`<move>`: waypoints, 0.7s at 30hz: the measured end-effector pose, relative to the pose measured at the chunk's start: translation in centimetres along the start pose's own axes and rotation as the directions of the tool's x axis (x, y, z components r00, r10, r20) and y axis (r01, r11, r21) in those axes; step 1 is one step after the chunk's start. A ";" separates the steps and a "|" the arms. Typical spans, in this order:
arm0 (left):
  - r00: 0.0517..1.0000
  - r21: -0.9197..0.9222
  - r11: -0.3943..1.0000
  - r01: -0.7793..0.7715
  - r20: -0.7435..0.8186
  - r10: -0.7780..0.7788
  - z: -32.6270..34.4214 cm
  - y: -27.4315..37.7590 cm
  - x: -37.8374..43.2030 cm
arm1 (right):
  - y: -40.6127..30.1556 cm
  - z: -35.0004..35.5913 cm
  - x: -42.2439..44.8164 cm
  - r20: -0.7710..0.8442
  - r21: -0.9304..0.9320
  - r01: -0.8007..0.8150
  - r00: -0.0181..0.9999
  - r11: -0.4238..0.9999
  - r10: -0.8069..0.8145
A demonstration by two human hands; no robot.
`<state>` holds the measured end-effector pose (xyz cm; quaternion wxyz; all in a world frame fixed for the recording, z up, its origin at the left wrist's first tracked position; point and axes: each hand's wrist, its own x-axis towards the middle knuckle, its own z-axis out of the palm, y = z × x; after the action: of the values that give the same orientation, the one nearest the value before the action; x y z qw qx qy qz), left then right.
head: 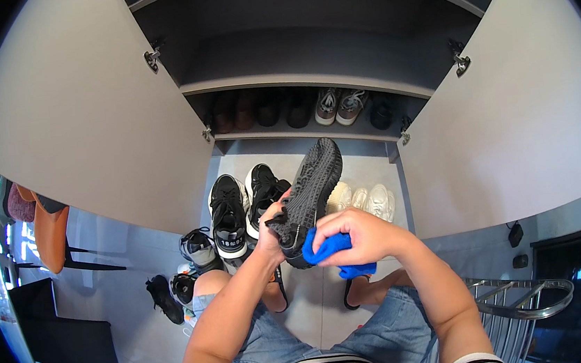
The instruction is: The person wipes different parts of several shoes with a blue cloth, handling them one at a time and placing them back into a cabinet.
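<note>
A dark grey knit sneaker [311, 190] is held up in my left hand [270, 230], its toe pointing towards the cabinet. My left fingers are partly hidden behind the shoe. Pinched in my right hand [361, 235] is a blue cloth [328, 247], which touches the sneaker near its heel; part of the cloth hangs below my fingers. Black sneakers with white soles [228, 214] stand on the floor left of the held shoe. Behind my right hand are several cream-white shoes [376, 202], partly covered.
An open cabinet has a left door [85, 117], a right door [509, 108] and a low shelf [307, 135] with shoes, including grey laced sneakers [351, 106]. More shoes [165, 300] lie at the left. A metal rack [527, 300] stands at the right, an orange chair [50, 238] at the far left.
</note>
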<state>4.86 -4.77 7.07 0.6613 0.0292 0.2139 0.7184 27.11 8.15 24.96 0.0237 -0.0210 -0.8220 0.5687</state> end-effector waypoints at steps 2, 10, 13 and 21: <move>0.991 -0.018 0.994 0.107 -0.078 -0.108 -0.2 0.1 -0.1 | 0.1 -0.4 0.6 -0.106 0.043 0.045 0.994 0.998 -0.040; 0.971 0.259 0.956 0.134 -0.226 -0.075 -1.3 -1.4 0.9 | -0.3 1.3 1.6 -0.119 -0.159 0.021 0.992 0.987 -0.040; 0.982 0.087 0.992 0.092 -0.174 -0.076 -1.0 -1.1 1.4 | -0.4 -0.2 0.0 0.046 -0.183 0.020 0.999 0.983 -0.011; 0.966 0.015 0.990 0.139 -0.220 -0.132 0.4 -0.1 1.1 | 0.6 2.2 1.1 -0.266 -0.184 0.032 0.960 0.982 -0.081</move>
<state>5.01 -3.58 7.14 0.6808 -0.0546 0.2977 0.6670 25.86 6.41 23.69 0.1510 -0.0776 -0.8586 0.4837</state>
